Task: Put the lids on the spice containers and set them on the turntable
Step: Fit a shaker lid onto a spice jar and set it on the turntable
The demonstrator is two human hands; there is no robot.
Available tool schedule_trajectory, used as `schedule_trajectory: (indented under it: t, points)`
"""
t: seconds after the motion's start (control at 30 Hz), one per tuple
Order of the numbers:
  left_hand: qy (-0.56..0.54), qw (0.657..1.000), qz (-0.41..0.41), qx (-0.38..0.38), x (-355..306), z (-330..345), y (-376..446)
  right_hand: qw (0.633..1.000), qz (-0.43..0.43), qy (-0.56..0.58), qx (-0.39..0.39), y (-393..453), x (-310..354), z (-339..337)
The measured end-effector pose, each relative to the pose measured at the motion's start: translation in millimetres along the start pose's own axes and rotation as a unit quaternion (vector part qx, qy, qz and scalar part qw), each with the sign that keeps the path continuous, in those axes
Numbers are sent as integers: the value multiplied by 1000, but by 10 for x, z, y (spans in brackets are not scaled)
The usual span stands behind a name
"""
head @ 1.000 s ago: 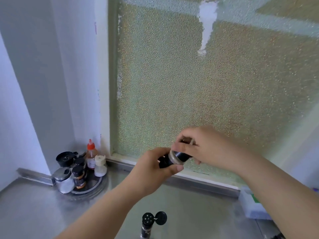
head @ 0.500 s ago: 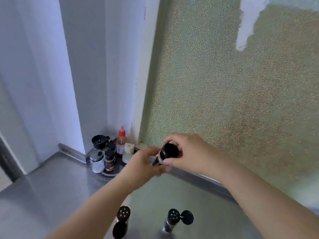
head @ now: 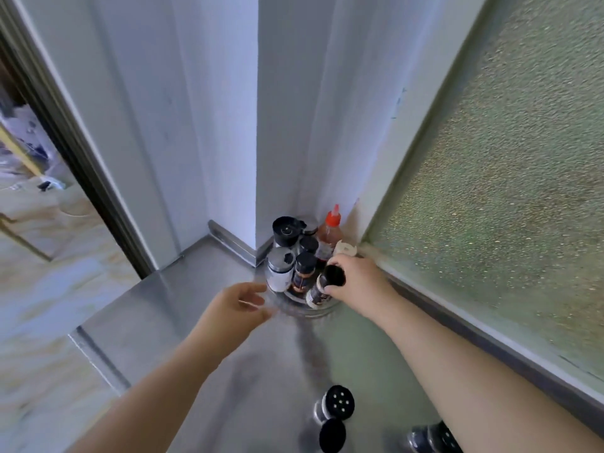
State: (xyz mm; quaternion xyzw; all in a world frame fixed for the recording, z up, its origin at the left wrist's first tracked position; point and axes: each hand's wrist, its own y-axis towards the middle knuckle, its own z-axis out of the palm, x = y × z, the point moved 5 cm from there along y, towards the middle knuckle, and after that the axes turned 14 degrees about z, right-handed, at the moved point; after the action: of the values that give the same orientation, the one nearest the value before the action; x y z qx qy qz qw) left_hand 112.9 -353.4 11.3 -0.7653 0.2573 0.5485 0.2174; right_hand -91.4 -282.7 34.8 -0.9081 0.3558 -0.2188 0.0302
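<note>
My right hand (head: 359, 279) grips a small spice jar (head: 322, 289) with a black lid by its top, tilted, its base at the front edge of the turntable (head: 310, 310) in the counter corner. My left hand (head: 235, 305) hovers open just left of the turntable, holding nothing. On the turntable stand several capped containers: a steel-topped shaker (head: 279, 269), a dark-lidded jar (head: 303, 269), a red-capped sauce bottle (head: 330, 230) and a black-lidded tall jar (head: 286, 228). Near the front, a spice jar (head: 336, 405) stands with its perforated flip lid open.
The steel counter (head: 196, 322) ends at a left edge over a marble floor. White walls meet behind the turntable. A frosted window (head: 506, 191) runs along the right. Another dark-lidded jar (head: 431, 439) shows at the bottom beside my right forearm.
My view swung left toward the corner. My right hand carried the lidded jar from mid-air down to the turntable. My left hand let go of the jar and now floats open.
</note>
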Motion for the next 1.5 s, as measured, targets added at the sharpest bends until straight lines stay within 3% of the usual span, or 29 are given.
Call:
schedule_trajectory:
  t: [0.3,0.47,0.57,0.63,0.77,0.9,1.0,1.1,1.23,1.4,1.5]
  points:
    - [17,999,-33,-10,280,-223,82,998,34,46,11,221,169,638]
    - [17,999,-31,24,284,-130,72,997,23,62,34,227,179,672]
    - [36,995,-28,91,298,27,21,998,18,21,60,129,101,554]
    - [58,982,-9,177,328,218,-55,997,-1,-28,67,-19,38,414]
    - [103,926,41,360,425,761,-323,992,-42,-80,92,-463,-153,190]
    - [131,894,74,423,551,1226,-515,990,-16,-58,129,-841,-488,109]
    - [97,905,78,407,628,1417,-580,992,10,-34,121,-1043,-750,35]
    - [73,936,67,338,648,1473,-565,993,32,-5,115,-1225,-990,-13]
    - [-15,961,70,268,200,1597,-505,992,55,39,103,-1428,-1244,-154]
    - [-81,949,162,259,-824,1809,-426,993,31,104,48,-1688,-1313,-649]
    - [-77,934,226,264,-1361,1939,-492,978,-11,209,-17,-1829,-1327,-1045]
